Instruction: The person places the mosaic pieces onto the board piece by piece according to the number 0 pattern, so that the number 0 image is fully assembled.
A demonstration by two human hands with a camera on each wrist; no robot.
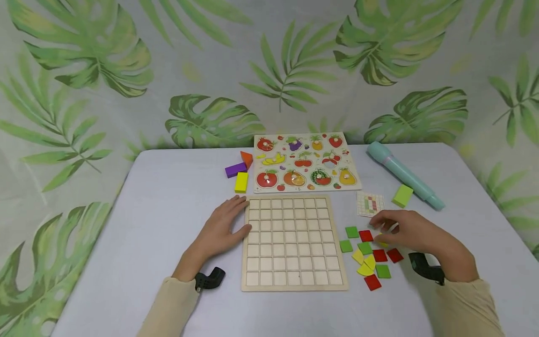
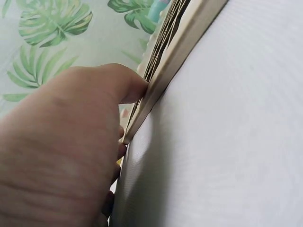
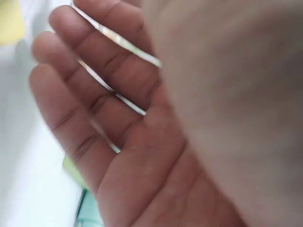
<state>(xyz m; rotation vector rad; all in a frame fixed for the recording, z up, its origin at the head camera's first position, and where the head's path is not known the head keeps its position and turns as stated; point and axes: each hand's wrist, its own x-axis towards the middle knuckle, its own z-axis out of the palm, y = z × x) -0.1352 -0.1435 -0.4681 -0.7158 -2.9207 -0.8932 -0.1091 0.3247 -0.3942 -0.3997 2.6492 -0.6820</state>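
A light wooden grid board (image 1: 294, 251) lies in the middle of the table, its squares bare. My left hand (image 1: 221, 227) rests along the board's left edge, fingers extended and thumb against the rim, as the left wrist view also shows. To the board's right is a loose spread of small tiles: green squares (image 1: 382, 271), red squares (image 1: 372, 282) and yellow pieces (image 1: 365, 270). Over the far side of this spread hovers my right hand (image 1: 414, 231), fingers loosely bent. A yellow tile (image 1: 382, 240) shows partly under its thumb. In the right wrist view the palm holds nothing visible; the thumb tip is hidden.
Behind the board lies a fruit peg puzzle (image 1: 303, 163). A small printed pattern card (image 1: 369, 204), a lime block (image 1: 402, 196) and a teal tube (image 1: 406, 177) lie at the back right. Purple (image 1: 236, 170), yellow (image 1: 241, 182) and orange (image 1: 247, 159) blocks sit left of the puzzle.
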